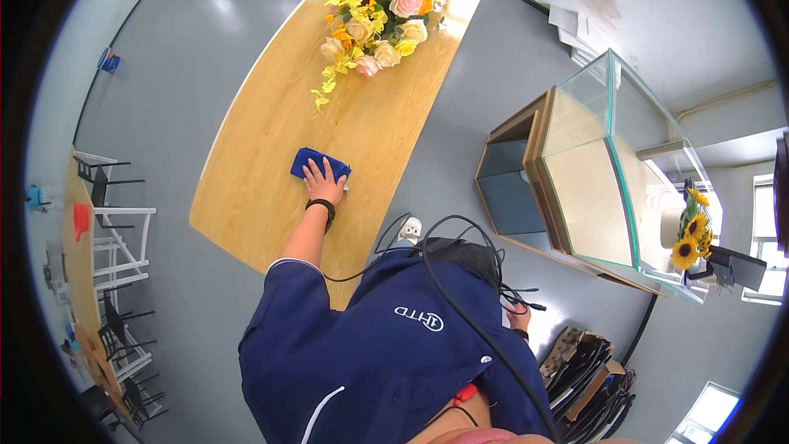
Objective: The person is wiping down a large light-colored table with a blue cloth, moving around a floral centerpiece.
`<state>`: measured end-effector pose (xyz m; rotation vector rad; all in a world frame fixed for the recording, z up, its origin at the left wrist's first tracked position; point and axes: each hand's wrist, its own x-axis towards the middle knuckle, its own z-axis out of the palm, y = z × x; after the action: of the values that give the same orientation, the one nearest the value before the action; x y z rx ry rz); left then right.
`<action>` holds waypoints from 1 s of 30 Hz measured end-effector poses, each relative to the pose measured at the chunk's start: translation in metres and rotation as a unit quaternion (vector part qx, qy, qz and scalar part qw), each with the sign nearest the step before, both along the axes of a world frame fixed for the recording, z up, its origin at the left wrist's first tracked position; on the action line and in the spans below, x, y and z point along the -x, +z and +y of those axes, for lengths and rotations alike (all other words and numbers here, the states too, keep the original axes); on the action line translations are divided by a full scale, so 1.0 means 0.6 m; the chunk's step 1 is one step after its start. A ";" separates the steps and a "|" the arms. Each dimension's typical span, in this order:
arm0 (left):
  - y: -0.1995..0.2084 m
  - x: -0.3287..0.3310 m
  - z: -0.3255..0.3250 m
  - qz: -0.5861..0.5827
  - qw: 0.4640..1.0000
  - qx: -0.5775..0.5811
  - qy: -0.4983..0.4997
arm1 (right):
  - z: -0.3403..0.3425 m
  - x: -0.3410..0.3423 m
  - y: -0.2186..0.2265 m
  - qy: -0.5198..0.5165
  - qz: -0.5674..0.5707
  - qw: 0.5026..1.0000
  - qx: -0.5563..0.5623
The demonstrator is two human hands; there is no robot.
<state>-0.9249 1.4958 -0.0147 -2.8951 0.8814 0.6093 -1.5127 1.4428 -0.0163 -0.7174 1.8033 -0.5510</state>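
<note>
My left hand lies on a folded blue cloth on the light wooden table. Its fingers are spread and stretched flat over the cloth's near side, and a black band circles the wrist. A small pale bit pokes out beside the cloth, too small to name. Down at my right side, my right hand is beside the ends of black cables. Its fingers are mostly hidden, so whether it grips the cables is unclear.
A large yellow and pink flower arrangement stands at the table's far end. To the right are a glass-topped display case and sunflowers. Looped black cable hangs across my body. Chairs line the left; a box of dark items sits lower right.
</note>
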 end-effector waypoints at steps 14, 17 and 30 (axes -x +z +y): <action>0.011 -0.042 -0.048 0.010 1.000 0.013 0.022 | -0.332 -0.221 0.072 0.465 0.110 0.857 0.190; 0.014 -0.039 -0.066 0.005 0.999 0.019 0.031 | -0.441 -0.253 0.041 0.411 0.038 0.901 0.136; 0.033 -0.103 -0.317 0.038 0.992 -0.034 0.117 | -0.785 -0.592 0.158 0.475 -0.125 0.858 0.152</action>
<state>-0.8634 1.3058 0.0052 -2.9518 0.5182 0.7568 -1.1574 0.9720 0.0783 -1.5417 0.9300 -0.2260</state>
